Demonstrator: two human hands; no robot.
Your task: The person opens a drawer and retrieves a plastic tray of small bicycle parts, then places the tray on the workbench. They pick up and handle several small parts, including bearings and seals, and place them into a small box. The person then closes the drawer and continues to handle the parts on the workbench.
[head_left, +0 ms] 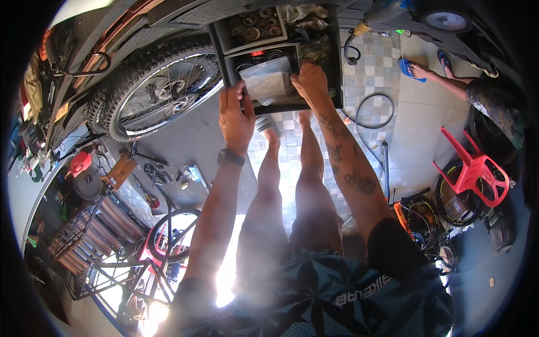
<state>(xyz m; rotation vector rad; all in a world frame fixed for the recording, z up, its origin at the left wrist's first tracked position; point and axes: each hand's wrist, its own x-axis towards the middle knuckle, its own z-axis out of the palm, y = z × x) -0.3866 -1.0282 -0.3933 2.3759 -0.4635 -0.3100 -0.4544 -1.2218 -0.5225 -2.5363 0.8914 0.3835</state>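
An open dark drawer [337, 67] is in front of me at the top of the view, with smaller bins inside. In its near bin [231, 60] a clear plastic bag [264, 78] lies over dark parts. At the drawer's near left corner is my left hand [234, 115], its fingers stretched out and the thumb apart. My right hand [310, 84] is closed at the right edge of the near bin, beside the bag. Its palm side is turned away, so what its fingers grip does not show. The far bin [252, 28] holds several round rings.
Bicycle wheels [168, 90] with knobbly tyres stand left of the drawer. A black hose [375, 110] loops over the tiled floor at the right. Farther right are a red plastic chair [474, 171] and another person's leg with a blue flip-flop [412, 70]. A bicycle frame [126, 272] is at lower left.
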